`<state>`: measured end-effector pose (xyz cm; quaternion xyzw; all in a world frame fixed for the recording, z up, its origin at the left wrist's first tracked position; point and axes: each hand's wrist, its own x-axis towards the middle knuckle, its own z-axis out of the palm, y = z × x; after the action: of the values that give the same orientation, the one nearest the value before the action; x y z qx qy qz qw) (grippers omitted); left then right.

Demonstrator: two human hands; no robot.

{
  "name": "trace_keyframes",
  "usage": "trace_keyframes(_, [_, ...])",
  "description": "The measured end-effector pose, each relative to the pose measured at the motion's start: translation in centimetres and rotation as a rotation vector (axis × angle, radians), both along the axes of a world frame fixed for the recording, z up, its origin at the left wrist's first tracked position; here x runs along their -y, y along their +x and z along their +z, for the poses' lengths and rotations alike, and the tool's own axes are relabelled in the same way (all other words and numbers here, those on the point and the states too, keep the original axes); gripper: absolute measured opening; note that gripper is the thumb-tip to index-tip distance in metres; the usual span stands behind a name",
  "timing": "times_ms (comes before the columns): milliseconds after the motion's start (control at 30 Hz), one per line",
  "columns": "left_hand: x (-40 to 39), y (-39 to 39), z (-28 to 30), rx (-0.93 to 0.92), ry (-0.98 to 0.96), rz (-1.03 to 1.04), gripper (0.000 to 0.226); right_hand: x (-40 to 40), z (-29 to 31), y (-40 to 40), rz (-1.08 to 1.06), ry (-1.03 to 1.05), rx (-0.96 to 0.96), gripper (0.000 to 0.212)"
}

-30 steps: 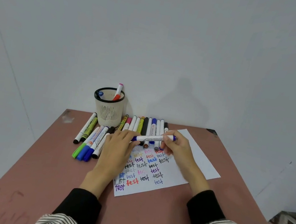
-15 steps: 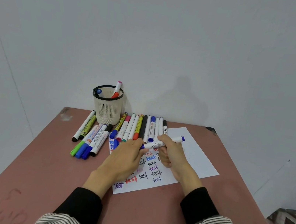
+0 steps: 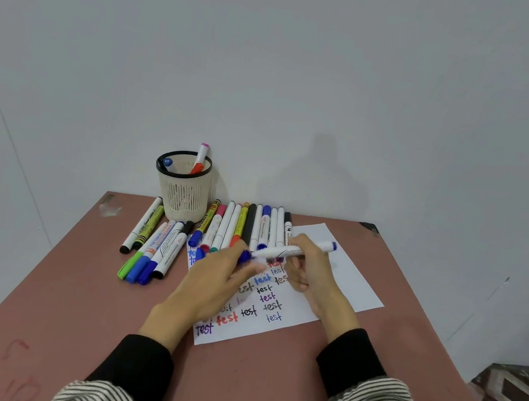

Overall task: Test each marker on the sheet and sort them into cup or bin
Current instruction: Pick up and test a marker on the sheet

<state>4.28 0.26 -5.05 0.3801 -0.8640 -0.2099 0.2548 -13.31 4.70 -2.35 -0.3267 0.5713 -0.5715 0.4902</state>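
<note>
My right hand (image 3: 309,271) grips a white marker (image 3: 293,250) with a blue rear end, held tilted above the sheet. My left hand (image 3: 218,285) pinches the blue cap (image 3: 244,256) at the marker's lower left tip; motion blur hides whether the cap is still seated. The white sheet (image 3: 348,276) lies under both hands, covered with "test" written in several colours. A beige mesh cup (image 3: 183,201) with a black rim stands at the back left and holds two markers. A row of several markers (image 3: 252,226) lies along the sheet's far edge.
Another bunch of several markers (image 3: 155,247) lies on the reddish-brown table (image 3: 75,291), left of the sheet and in front of the cup. A grey wall rises directly behind the table. Patterned flooring (image 3: 515,399) shows past the table's right edge.
The marker has gone from level to tilted, its rear end raised to the right. Both hands have drawn back toward me over the sheet, and my left fingers have slid to the blue cap.
</note>
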Motion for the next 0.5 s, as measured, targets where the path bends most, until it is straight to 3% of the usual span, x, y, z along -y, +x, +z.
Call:
trace_keyframes(100, [-0.1,0.0,0.1,-0.132,0.127,0.037,0.027,-0.1,0.2,-0.8,-0.1,-0.117,0.097,0.029])
trace_keyframes(167, [-0.2,0.0,0.2,-0.21,0.151,0.054,0.022,0.0,0.0,-1.2,-0.095,-0.169,0.119,0.028])
trace_keyframes(300, [-0.1,0.1,0.0,-0.248,0.181,0.102,0.032,-0.1,-0.9,-0.8,-0.102,-0.189,-0.107,0.023])
trace_keyframes(500, [0.2,0.0,-0.3,-0.174,0.157,0.154,0.037,-0.7,-2.0,-0.5,-0.051,-0.195,-0.36,0.034])
